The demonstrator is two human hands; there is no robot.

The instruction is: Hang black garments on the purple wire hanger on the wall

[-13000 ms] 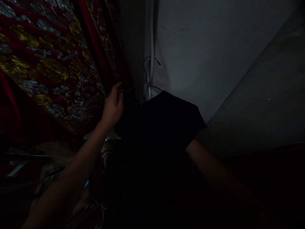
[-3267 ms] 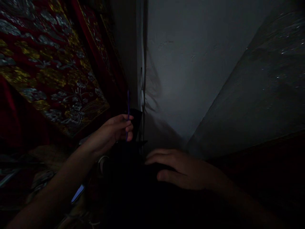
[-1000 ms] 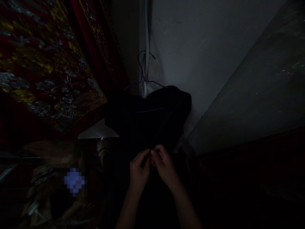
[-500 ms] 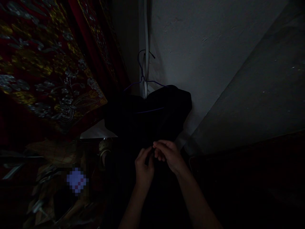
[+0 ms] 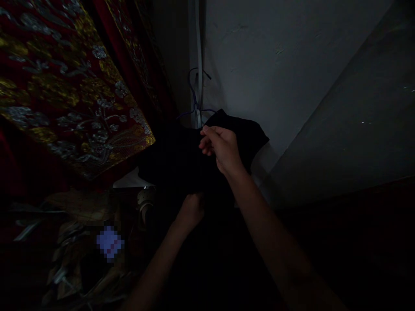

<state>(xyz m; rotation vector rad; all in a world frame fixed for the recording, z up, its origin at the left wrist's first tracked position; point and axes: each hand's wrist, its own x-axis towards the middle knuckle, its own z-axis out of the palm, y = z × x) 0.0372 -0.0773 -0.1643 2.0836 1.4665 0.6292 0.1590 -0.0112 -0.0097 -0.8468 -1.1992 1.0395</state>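
Observation:
A black garment (image 5: 175, 160) hangs on a thin purple wire hanger (image 5: 193, 97) hooked at a white strip in the wall corner. My right hand (image 5: 218, 147) is raised at the garment's neck just below the hanger, its fingers curled and pinched on the black cloth. My left hand (image 5: 191, 211) is lower down at the garment's front, closed on the dark fabric; its fingers are mostly lost in the dark.
A red hanging cloth with gold and silver embroidery (image 5: 74, 82) fills the left side. A pale grey wall (image 5: 275, 65) and a sloping grey surface (image 5: 350, 138) lie to the right. Dim clutter and a light round object (image 5: 144, 199) sit low on the left.
My right hand has risen from the garment's lower front to its neck by the hanger. My left hand stayed low on the fabric. The garment's right shoulder has spread outward.

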